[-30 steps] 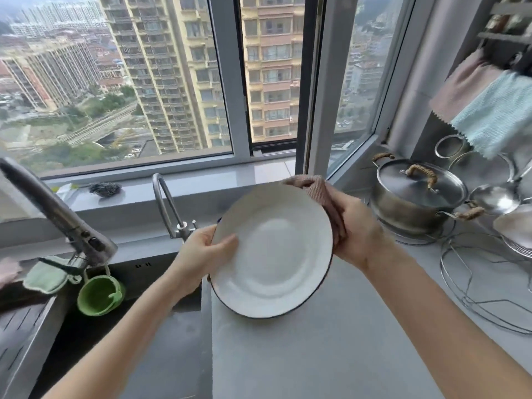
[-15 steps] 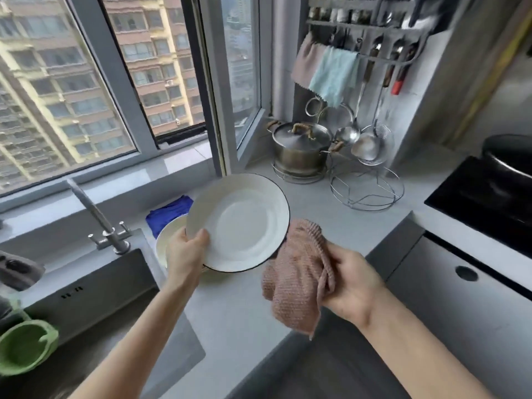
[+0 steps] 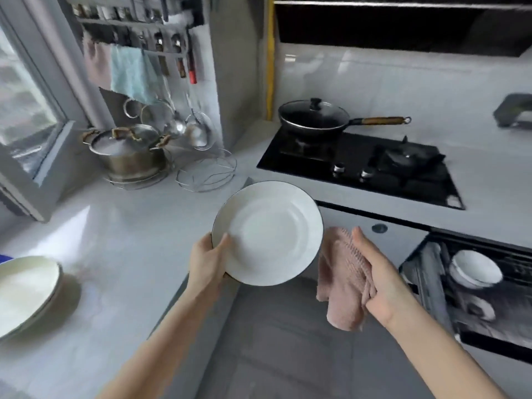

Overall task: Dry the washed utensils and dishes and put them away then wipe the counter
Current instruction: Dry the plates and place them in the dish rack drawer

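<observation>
Half of what sits in the open drawer point(image 3: 431, 286) on my right is smeared by blur; only one white bowl point(image 3: 475, 267) reads clearly. The pale stacked dishes point(image 3: 26, 292) on the counter point(image 3: 129, 249) are cut off by the left edge. My left hand point(image 3: 207, 262) grips the plate point(image 3: 273, 234) at its near-left rim, thumb on top, fingers hidden beneath. The plate is white, round and dark-edged, and I hold it tilted toward me, just past the counter's corner. My right hand point(image 3: 380, 280) clutches the bunched pink cloth point(image 3: 342, 280) just beside its rim.
</observation>
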The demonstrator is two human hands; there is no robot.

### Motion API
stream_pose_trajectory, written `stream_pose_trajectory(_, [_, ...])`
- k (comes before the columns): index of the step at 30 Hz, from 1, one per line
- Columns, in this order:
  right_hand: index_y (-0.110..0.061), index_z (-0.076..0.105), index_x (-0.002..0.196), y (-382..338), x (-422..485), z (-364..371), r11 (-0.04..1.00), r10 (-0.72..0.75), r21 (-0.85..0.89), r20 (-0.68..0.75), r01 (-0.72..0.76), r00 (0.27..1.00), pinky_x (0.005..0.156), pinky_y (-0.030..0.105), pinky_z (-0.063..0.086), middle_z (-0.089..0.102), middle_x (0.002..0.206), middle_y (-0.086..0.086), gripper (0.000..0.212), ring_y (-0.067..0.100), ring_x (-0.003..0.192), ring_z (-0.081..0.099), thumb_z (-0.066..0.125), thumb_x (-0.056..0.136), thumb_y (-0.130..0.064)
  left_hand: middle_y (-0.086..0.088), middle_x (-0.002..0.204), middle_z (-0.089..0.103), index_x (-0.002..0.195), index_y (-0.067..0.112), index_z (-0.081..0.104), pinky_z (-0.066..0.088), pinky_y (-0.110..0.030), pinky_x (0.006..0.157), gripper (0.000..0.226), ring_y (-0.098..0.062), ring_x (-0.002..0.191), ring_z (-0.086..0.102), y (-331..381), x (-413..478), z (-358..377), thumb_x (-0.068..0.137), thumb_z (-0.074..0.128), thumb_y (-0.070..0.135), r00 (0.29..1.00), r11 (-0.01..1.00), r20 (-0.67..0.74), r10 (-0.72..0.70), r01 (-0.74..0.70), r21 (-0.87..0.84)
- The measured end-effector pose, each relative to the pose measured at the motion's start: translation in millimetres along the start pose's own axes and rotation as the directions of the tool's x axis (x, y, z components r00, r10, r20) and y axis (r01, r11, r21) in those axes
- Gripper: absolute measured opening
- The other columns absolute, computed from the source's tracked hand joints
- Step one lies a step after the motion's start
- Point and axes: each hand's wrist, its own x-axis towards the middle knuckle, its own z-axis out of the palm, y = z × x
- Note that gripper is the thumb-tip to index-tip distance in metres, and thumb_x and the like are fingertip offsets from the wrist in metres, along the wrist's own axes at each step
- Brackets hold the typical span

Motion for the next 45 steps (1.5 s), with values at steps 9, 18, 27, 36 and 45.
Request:
stream_pose_trajectory(9, [-0.013, 0.050, 0.118, -65, -70, -240, 0.954, -0.299, -0.095, -0.392, 0.285, 0.870, 0.045, 0.053, 0.052, 0.062, 0.095, 0.015, 0.050, 0.031, 0.050, 0.060, 0.060, 0.078, 0.016, -0.006, 0.090, 0.065, 0.095, 0.005, 0.059, 0.046, -0.031, 0.060, 0.022, -0.024, 0.078, 0.058, -38, -117, 273, 0.088, 0.055, 0.025, 0.914, 0.992, 0.396, -0.090, 0.046, 0.120])
stream_pose_trajectory(18, [-0.019, 0.056, 0.115, -93, -125, -432, 0.953, -0.265, -0.038, -0.585, 0.301, 0.767, 0.060, 0.056, 0.054, 0.068, 0.108, 0.012, 0.043, 0.033, 0.077, 0.066, 0.073, 0.078, -0.004, -0.010, 0.099, 0.066, 0.097, 0.013, 0.060, 0.055, -0.029, 0.052, 0.012, -0.026, 0.080, 0.065, -67, -201, 456, 0.092, 0.050, 0.015, 0.786, 0.953, 0.594, -0.171, -0.022, 0.304])
stream_pose_trajectory(27, [-0.015, 0.058, 0.104, -131, -120, -544, 0.922, -0.366, -0.201, -0.730, 0.331, 0.577, 0.045, 0.034, 0.050, 0.067, 0.087, 0.012, 0.019, 0.027, 0.052, 0.059, 0.068, 0.088, -0.021, -0.008, 0.084, 0.063, 0.107, 0.006, 0.060, 0.052, -0.030, 0.052, 0.020, -0.024, 0.071, 0.060, -90, -219, 602, 0.092, 0.050, 0.013, 0.715, 0.920, 0.653, -0.250, -0.035, 0.391])
stream_pose_trajectory(36, [-0.015, 0.060, 0.096, -187, -27, -681, 0.913, -0.407, -0.327, -0.760, 0.242, 0.507, 0.062, 0.004, 0.045, 0.066, 0.088, -0.008, 0.012, -0.003, 0.080, 0.064, 0.067, 0.087, -0.012, -0.008, 0.084, 0.060, 0.103, 0.009, 0.057, 0.057, -0.044, 0.067, 0.016, -0.030, 0.077, 0.060, -99, -172, 756, 0.092, 0.050, 0.017, 0.776, 0.909, 0.581, -0.246, -0.024, 0.417])
stream_pose_trajectory(45, [-0.045, 0.055, 0.087, -228, 111, -808, 0.912, -0.338, -0.409, -0.762, -0.007, 0.552, 0.076, 0.040, 0.056, 0.064, 0.084, -0.019, 0.021, 0.015, 0.084, 0.065, 0.064, 0.071, -0.055, -0.004, 0.081, 0.058, 0.097, 0.011, 0.059, 0.057, -0.046, 0.071, 0.012, -0.037, 0.085, 0.058, -102, -112, 831, 0.089, 0.051, 0.017, 0.908, 0.895, 0.352, -0.227, 0.052, 0.442])
